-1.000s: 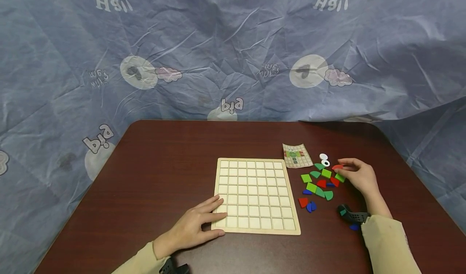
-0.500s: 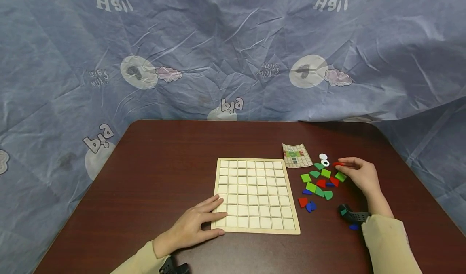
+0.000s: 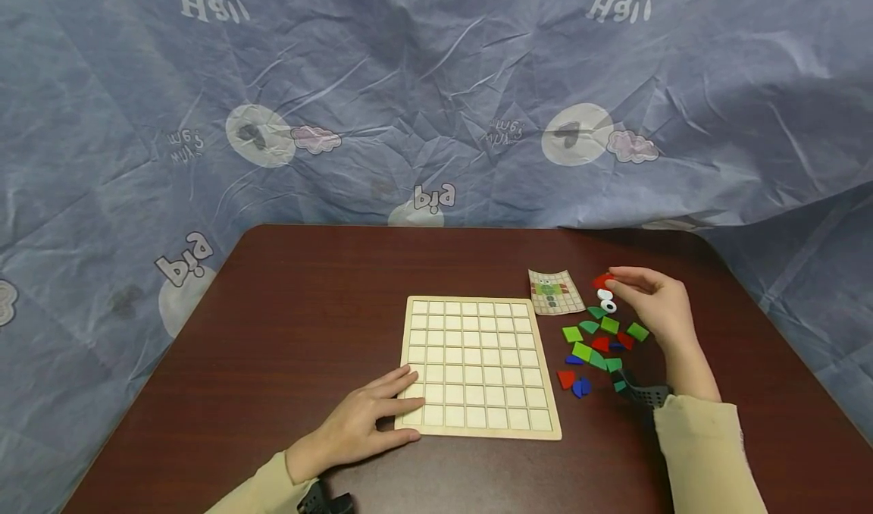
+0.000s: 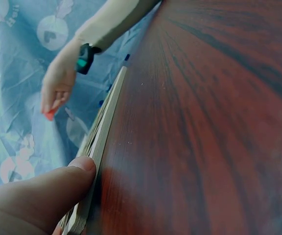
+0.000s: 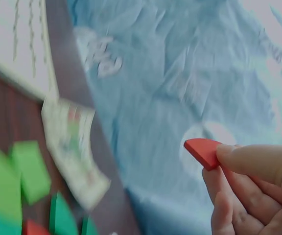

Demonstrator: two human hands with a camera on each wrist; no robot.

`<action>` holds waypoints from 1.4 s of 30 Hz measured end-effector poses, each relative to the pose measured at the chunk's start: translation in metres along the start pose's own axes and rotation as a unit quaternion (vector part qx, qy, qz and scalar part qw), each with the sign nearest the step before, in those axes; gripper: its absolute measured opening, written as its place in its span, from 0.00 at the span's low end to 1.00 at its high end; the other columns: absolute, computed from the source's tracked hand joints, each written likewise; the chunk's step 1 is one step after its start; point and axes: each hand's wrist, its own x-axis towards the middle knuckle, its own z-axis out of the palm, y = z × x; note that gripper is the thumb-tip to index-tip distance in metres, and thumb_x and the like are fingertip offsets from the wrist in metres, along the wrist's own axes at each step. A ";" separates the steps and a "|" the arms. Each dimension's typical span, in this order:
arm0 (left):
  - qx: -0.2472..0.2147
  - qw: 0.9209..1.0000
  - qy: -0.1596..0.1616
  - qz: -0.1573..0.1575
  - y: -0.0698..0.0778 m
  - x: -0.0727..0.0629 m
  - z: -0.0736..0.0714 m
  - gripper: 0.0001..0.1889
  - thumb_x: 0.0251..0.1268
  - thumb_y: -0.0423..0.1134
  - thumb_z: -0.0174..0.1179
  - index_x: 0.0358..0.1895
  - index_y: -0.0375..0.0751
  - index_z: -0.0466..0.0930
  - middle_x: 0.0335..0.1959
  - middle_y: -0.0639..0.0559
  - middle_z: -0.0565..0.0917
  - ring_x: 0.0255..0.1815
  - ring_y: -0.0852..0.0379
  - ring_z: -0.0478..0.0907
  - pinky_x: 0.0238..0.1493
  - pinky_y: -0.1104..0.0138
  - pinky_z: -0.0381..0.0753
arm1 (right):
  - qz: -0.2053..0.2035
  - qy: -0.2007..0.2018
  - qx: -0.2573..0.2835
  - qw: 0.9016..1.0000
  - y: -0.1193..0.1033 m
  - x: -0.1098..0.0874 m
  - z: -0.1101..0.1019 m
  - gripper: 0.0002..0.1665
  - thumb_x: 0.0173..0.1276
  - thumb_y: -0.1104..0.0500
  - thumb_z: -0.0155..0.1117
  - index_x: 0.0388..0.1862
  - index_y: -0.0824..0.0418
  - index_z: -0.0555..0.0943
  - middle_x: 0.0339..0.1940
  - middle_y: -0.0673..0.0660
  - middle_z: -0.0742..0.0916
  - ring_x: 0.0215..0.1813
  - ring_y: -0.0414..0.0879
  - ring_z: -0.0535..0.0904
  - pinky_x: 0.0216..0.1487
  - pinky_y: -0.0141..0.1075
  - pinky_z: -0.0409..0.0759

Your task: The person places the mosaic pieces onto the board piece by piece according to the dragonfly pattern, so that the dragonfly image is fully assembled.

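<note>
My right hand (image 3: 658,305) pinches a red quarter-circle piece (image 5: 203,152) between thumb and fingers, lifted over the far end of the scattered pieces. In the head view it overlaps the edge of a white disc (image 3: 604,295). My left hand (image 3: 358,427) lies with fingers spread on the near left corner of a pale wooden grid board (image 3: 477,366); in the left wrist view its thumb (image 4: 84,164) presses the board's edge. A curled picture card (image 3: 555,293) with a green figure on a grid lies by the board's far right corner.
Right of the board lie several loose flat pieces: green squares (image 3: 572,335), dark green wedges (image 3: 597,360), red wedges (image 3: 566,379), and blue ones (image 3: 581,387). A white ring piece (image 3: 608,306) sits behind them. A patterned blue cloth (image 3: 436,120) hangs beyond the brown table (image 3: 327,286).
My right hand has picked up the red quarter-circle piece from the right of the pile and carried it left and away from me, past the white pieces. The left hand stays put.
</note>
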 end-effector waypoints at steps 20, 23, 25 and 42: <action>-0.007 1.000 -0.007 0.004 -0.001 0.001 0.000 0.23 0.61 0.55 0.60 0.57 0.48 0.80 0.65 0.43 0.70 0.68 0.48 0.62 0.59 0.54 0.70 | -0.009 -0.152 0.124 0.980 -0.097 -0.008 0.122 0.20 0.61 0.55 0.68 0.50 0.62 0.82 0.46 0.59 0.85 0.44 0.51 0.83 0.44 0.40 0.81; -0.004 1.000 -0.006 0.007 0.000 0.001 0.000 0.23 0.61 0.54 0.60 0.57 0.48 0.80 0.65 0.43 0.70 0.68 0.47 0.62 0.59 0.54 0.71 | -0.012 -0.168 0.154 0.974 -0.100 -0.009 0.138 0.19 0.61 0.58 0.68 0.50 0.65 0.82 0.45 0.60 0.86 0.44 0.53 0.83 0.46 0.42 0.81; -0.004 1.000 -0.006 0.008 0.000 0.001 0.000 0.23 0.61 0.54 0.60 0.57 0.48 0.80 0.65 0.43 0.70 0.68 0.47 0.62 0.58 0.54 0.71 | -0.010 -0.179 0.167 0.969 -0.102 -0.010 0.147 0.19 0.62 0.59 0.67 0.50 0.67 0.81 0.44 0.60 0.86 0.44 0.53 0.83 0.48 0.45 0.80; 0.008 1.000 -0.001 0.007 -0.001 0.002 -0.003 0.23 0.61 0.56 0.60 0.55 0.48 0.81 0.63 0.43 0.72 0.67 0.48 0.64 0.59 0.55 0.71 | -0.006 -0.243 0.151 0.958 -0.113 -0.019 0.199 0.16 0.61 0.58 0.68 0.47 0.65 0.83 0.37 0.56 0.87 0.40 0.47 0.83 0.49 0.51 0.78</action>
